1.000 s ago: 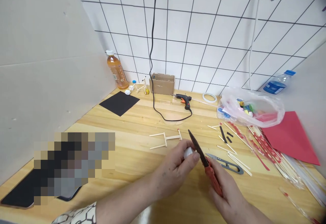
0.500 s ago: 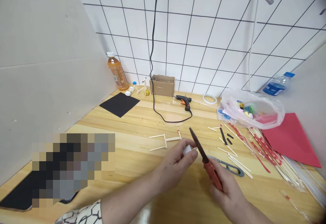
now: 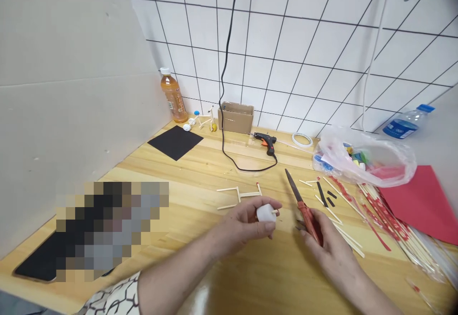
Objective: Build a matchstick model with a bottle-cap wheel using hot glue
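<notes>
While a white tiled wall (image 3: pixel 304 33) rises behind a wooden table (image 3: pixel 200 167), a pale panel (image 3: pixel 64 114) stands along its left side, and a red sheet (image 3: pixel 425 203) lies at the far right, partly beneath a clear plastic bag (image 3: pixel 404 174) of small colored pieces. A person's two bare hands meet the work near the table's center, well apart from a black sheet (image 3: pixel 175 142) toward the back left. The left hand (image 3: pixel 250 222) pinches a small white piece between thumb and curled fingers; the right hand (image 3: pixel 327 241) is closed around the handle of a red-handled blade (image 3: pixel 303 210), its tip pointing up and away from the person, clear of the white piece. Against the wall, an amber-filled bottle (image 3: pixel 174 98) leans toward the left corner, near a cardboard box (image 3: pixel 235 118), with a black glue gun (image 3: pixel 266 142) lying just in front and to the right. A light stick frame (image 3: pixel 248 194) lies just beyond the left hand, and narrow black strips (image 3: pixel 321 194) lie past the right. Smallest of all are the white piece (image 3: pixel 265 213), held above the table, and the short stick (image 3: pixel 275 211) jutting from it toward the blade.
</notes>
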A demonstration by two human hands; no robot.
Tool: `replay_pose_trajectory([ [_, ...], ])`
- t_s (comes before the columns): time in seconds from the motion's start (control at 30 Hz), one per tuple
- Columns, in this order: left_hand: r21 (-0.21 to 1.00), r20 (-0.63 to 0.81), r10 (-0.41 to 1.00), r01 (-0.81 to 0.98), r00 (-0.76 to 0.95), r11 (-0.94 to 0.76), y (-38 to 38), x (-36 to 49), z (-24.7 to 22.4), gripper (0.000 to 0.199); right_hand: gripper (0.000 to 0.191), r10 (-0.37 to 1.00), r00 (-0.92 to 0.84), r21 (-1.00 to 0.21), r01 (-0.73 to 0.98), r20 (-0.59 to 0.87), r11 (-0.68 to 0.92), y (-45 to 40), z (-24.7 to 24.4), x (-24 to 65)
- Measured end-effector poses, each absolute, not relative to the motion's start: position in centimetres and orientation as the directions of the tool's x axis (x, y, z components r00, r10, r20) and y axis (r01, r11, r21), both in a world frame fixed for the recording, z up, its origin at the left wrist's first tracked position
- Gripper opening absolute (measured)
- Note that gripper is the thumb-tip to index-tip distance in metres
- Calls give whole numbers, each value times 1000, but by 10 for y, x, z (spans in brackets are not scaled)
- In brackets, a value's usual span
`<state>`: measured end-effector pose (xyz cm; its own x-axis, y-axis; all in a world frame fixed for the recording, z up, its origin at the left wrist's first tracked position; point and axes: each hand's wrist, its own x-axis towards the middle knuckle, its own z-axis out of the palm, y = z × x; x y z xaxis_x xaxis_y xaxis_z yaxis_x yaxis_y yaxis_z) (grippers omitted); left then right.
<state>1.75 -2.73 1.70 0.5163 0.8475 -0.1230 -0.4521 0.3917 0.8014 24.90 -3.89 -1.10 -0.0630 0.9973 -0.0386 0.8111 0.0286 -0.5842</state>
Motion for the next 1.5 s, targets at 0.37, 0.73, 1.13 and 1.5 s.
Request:
replay_pose_trajectory([
  [0.37, 906, -186, 835, -238, 517, 350, -35, 18, 20, 41, 30, 954, -258, -61, 961, 150, 269, -34, 2, 222],
  [0.73, 938, -64, 830, -249, 555, 239, -34, 15, 21, 28, 10, 744, -575, -387, 636, 339, 668, -39, 38, 195],
  [1.13, 988, 102, 910, 64, 403, -139, -37, 18, 10, 46, 13, 712, -660, -588, 484, 241, 648, -39, 24, 199],
  [1.5, 663, 562, 800, 465, 211, -587, -40, 19, -2, 31, 22, 898, -430, -820, 477, 96, 316, -47, 15, 195],
])
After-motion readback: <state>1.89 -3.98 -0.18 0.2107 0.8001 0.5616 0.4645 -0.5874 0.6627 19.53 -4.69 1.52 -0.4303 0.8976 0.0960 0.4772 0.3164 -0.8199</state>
